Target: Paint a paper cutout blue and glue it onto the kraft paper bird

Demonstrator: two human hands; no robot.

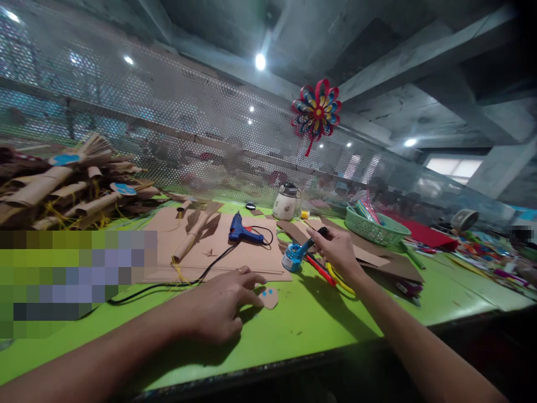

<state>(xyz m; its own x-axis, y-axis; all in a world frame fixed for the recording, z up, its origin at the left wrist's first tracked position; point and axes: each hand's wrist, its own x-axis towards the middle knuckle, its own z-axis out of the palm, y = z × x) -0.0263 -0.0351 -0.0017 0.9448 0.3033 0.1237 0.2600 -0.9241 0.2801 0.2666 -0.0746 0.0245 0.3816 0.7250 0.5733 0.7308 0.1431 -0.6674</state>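
A small rounded piece of brown cardboard (272,302) with two blue dots lies on the green table. My left hand (220,302) rests beside it, its outstretched fingertips pressing on the piece's left edge. My right hand (338,249) is closed around the dark upper end of a blue-stained paintbrush (307,245). The brush leans with its lower end in the mouth of a small jar of blue paint (290,262); its tip is hidden. Just right of the jar, red-handled and yellow-handled tools (322,271) lie partly behind my right hand.
A blue glue gun (245,230) with a black cord lies on cardboard sheets (235,266). Rolled cardboard figures (42,190) are heaped at left. Behind stand a white bottle (286,202) and a green basket (375,226). Craft scraps (490,252) cover the right side.
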